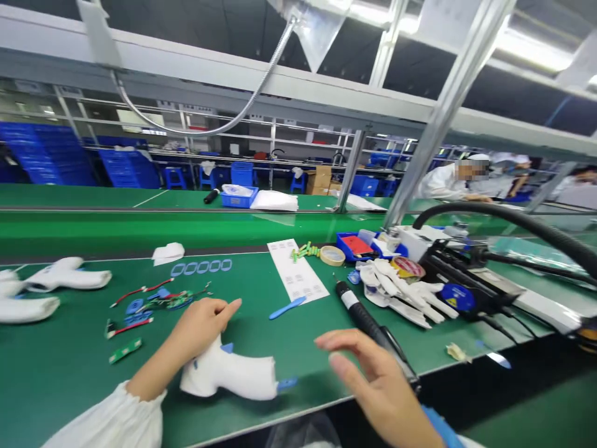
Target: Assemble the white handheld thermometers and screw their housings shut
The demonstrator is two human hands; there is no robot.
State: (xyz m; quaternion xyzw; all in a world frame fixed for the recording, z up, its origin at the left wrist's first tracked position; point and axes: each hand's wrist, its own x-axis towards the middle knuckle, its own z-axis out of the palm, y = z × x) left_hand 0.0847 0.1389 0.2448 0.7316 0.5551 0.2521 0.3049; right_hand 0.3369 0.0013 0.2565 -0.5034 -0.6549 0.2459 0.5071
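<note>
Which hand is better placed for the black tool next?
Probably the right hand: open beside the tool, while the left hand rests on the white housing.

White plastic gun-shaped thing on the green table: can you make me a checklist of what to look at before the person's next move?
1. Left hand on the white plastic gun-shaped housing: ok, it rests on top.
2. Right hand free: ok, open and holding nothing.
3. Right hand clear of the black pen-shaped power tool: cannot tell, they overlap in this view.
4. Blue plastic piece fastened to the housing's end: cannot tell.
5. Wired circuit boards lying on the green workbench: ok, left of the left hand.
</note>
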